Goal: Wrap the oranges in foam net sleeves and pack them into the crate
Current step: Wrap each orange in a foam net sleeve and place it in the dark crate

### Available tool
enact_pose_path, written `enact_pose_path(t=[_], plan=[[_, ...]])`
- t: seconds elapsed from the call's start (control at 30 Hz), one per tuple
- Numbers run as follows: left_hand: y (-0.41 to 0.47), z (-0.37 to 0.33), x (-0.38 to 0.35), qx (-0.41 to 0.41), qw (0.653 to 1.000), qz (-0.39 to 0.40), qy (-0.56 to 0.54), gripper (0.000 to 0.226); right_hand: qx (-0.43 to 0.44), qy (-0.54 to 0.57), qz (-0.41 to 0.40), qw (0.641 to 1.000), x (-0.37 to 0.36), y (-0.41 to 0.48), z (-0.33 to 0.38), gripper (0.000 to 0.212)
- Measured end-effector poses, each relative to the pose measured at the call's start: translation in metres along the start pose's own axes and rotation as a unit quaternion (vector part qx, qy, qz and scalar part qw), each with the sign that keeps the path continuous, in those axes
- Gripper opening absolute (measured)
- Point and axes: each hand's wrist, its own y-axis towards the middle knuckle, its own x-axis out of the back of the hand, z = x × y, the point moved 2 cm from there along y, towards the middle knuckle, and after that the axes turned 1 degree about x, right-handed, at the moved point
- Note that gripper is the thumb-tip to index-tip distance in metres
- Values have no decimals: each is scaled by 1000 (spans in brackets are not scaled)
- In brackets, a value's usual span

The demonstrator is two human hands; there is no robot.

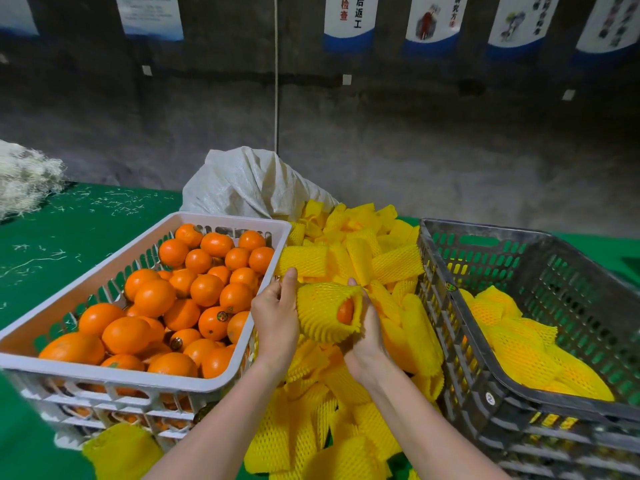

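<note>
At frame centre, left hand (275, 315) and right hand (363, 336) grip 1 foam-sleeved orange (345, 311); its exposed end could slip out.

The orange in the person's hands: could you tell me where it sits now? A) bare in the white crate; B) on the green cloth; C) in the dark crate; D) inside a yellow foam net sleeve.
D: the orange shows through the open end of the foam net sleeve that the left hand and right hand hold.
</note>
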Motion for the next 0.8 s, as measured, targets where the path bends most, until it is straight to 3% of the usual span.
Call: enact_pose_path(t=[0.13,0.3,0.37,0.47,0.53,0.63,0.7,0.8], plan=[[-2,6,0,-12,998,60,-9,68,-27,31,2,999,-3,-3,1,27],[-3,7,-3,30,994,96,-42,64,9,-8,24,1000,-5,-4,5,24],[2,6,-5,138,985,98,-39,59,38,-44,13,998,-2,-5,8,25],[1,3,-6,371,902,193,-111,69,121,-133,-7,984,-2,-4,18,28],[0,-2,-10,426,859,237,-155,70,159,-189,-6,969,-3,-5,23,36],[-2,-10,-16,411,855,271,-165,48,168,-216,5,962,-3,-5,30,9],[-4,-14,-19,398,852,296,-170,37,180,-245,0,953,1,-2,35,19],[-9,-22,-17,377,853,340,-121,39,193,-270,7,943,2,-1,42,22]])
